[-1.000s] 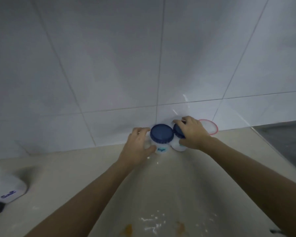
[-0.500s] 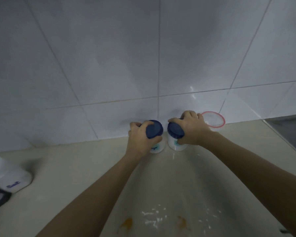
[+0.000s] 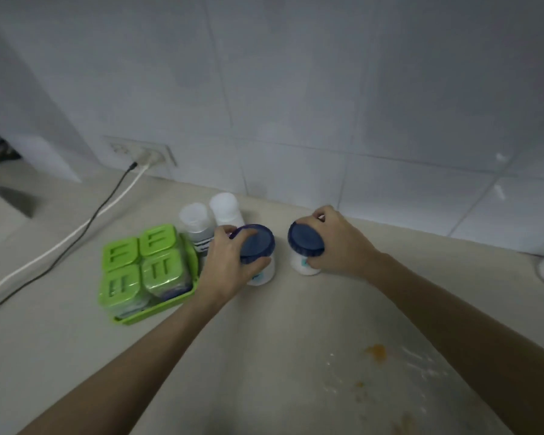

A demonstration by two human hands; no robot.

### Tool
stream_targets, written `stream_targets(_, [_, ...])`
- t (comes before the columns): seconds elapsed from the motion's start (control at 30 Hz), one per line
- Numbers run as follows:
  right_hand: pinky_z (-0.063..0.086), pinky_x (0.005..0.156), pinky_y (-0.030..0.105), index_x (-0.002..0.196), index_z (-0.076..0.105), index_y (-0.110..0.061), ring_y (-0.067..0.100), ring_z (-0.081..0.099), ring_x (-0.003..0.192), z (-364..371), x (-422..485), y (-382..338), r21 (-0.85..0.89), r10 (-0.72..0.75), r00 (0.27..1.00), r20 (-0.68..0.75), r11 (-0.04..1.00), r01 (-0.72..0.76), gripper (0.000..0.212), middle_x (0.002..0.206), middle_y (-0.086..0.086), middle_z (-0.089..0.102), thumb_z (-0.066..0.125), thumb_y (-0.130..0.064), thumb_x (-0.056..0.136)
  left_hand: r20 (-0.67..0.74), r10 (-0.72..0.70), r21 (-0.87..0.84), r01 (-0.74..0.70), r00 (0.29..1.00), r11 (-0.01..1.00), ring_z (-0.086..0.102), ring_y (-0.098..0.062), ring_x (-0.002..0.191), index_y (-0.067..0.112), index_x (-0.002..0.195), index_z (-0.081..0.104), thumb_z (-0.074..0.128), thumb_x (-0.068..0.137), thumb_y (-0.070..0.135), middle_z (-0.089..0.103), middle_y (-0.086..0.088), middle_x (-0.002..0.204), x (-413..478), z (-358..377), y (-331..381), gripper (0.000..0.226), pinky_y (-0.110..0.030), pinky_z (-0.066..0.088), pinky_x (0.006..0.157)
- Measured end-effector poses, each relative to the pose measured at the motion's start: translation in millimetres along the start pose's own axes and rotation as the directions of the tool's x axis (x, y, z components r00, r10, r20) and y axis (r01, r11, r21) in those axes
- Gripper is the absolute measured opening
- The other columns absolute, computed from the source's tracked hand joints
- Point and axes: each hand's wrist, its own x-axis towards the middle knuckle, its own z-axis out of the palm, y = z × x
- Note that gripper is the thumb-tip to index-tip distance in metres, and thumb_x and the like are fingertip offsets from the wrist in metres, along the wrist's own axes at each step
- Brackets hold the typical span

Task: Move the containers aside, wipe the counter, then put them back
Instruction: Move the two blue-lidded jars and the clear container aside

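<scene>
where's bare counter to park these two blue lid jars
Free: the counter right of the right hand, along the wall, and the strip between both forearms. Crowded: left of the left hand, with the green tray and white bottles.

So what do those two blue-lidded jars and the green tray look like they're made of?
Both jars, left jar and right jar, look like milky translucent plastic with smooth dark-blue plastic lids. The green tray looks like glossy moulded plastic, judging by its bright uniform colour and thin rim.

Two white jars, blue lids on, upright on beige bench (image 3: 296, 324), slightly apart. Left jar (image 3: 258, 251) just beside green tray; right jar (image 3: 305, 249) nearer wall. Bench soiled: orange stains (image 3: 376, 351), white residue, front right.
</scene>
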Motion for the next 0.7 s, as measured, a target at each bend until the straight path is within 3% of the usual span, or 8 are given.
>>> stream_targets(0.3, [0.054, 0.080, 0.039, 0.122, 0.051, -0.023, 0.022, 0.052, 0.104, 52.3, 43.2, -64.6, 0.062, -0.055, 0.997, -0.048, 0.996, 0.058, 0.065, 0.122, 0.001, 0.042, 0.075, -0.031, 0.061, -0.132, 0.017, 0.233, 0.014, 0.991, 0.972, 0.047, -0.035, 0.109, 0.028, 0.118, 0.057, 0.067, 0.068, 0.052, 0.051, -0.014, 0.122, -10.1, -20.1, -70.8, 0.056, -0.048, 0.041, 0.099])
stream_targets(0.6, [0.050, 0.094, 0.041, 0.132, 0.044, -0.017, 0.025, 0.046, 0.121, 77.2, 46.2, -69.7, 0.067, -0.059, 0.992, -0.108, 0.996, 0.066, 0.071, 0.139, 0.007, 0.037, 0.075, -0.028, 0.070, -0.173, 0.016, 0.157, 0.011, 0.985, 0.988, 0.045, -0.031, 0.104, 0.029, 0.116, 0.054, 0.060, 0.065, 0.059, 0.052, -0.011, 0.115, -6.3, -19.0, -88.2, 0.060, -0.051, 0.042, 0.095])
stream_targets(0.7, [0.038, 0.109, 0.041, 0.143, 0.035, -0.018, 0.028, 0.032, 0.137, 73.6, 39.4, -72.5, 0.020, -0.067, 0.995, -0.070, 0.997, 0.068, 0.083, 0.154, 0.010, 0.022, 0.075, -0.034, 0.072, -0.246, 0.069, 0.090, -0.048, 0.967, 0.995, 0.043, -0.028, 0.112, 0.020, 0.117, 0.056, 0.061, 0.074, 0.054, 0.050, -0.011, 0.121, -20.3, -25.6, -83.0, 0.055, -0.052, 0.039, 0.100])
